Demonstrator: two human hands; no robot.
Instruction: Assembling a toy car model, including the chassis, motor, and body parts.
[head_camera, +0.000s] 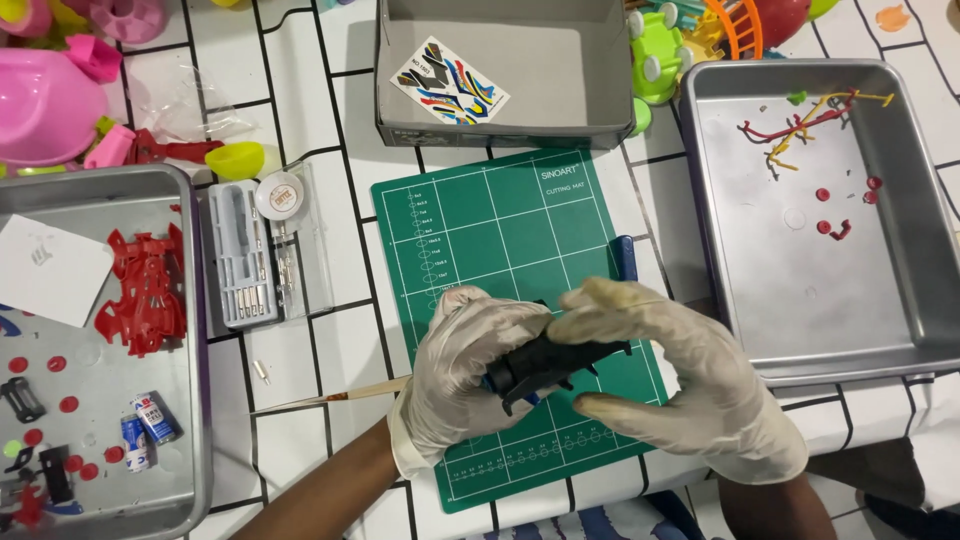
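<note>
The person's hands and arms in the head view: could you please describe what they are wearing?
Both the left hand and the right hand wear thin, whitish, slightly translucent disposable gloves that wrinkle over the fingers and end at the wrists in a rolled cuff. Above the cuffs the forearms are bare: no sleeves, watch or jewellery shows.

Both hands wear thin, translucent, whitish disposable gloves. The glove on the left hand (470, 375) wrinkles across the knuckles and ends in a rolled cuff at the wrist. The glove on the right hand (690, 385) has a faint yellowish tint at the fingertips and reaches the wrist. Both forearms are bare, with no sleeves showing.
</note>
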